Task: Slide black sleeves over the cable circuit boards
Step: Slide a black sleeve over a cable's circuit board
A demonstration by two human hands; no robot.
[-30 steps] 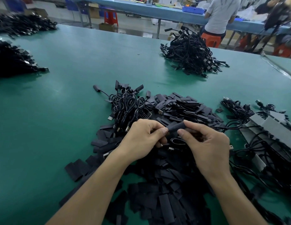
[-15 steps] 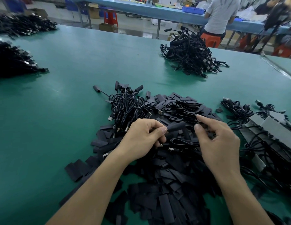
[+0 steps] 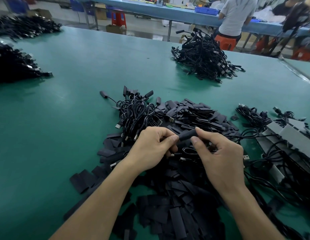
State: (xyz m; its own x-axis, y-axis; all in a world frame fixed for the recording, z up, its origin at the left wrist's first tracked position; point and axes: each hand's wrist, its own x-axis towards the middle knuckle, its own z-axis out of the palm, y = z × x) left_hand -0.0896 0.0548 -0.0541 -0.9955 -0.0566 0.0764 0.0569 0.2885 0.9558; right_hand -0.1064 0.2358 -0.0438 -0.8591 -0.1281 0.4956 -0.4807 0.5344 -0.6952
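Note:
A black sleeve (image 3: 188, 135) is held level between my two hands above a heap of loose flat black sleeves (image 3: 168, 196). My left hand (image 3: 150, 148) pinches its left end with thumb and forefinger, other fingers curled round a looped black cable (image 3: 188, 151) that hangs below. My right hand (image 3: 220, 156) pinches the sleeve's right end between thumb and forefinger. The circuit board is hidden inside the sleeve or behind my fingers. A bundle of sleeved cables (image 3: 137, 115) lies just beyond my left hand.
The green table (image 3: 73, 118) carries a far pile of cables (image 3: 204, 61), dark piles at the left edge (image 3: 14, 66), and cables with grey board strips (image 3: 289, 144) on the right. A person in a white shirt (image 3: 235, 16) sits at a blue bench behind.
My right hand, which had let go and drawn off to the right half a second ago, has come back and pinches the sleeve's right end again. My left hand has stayed put.

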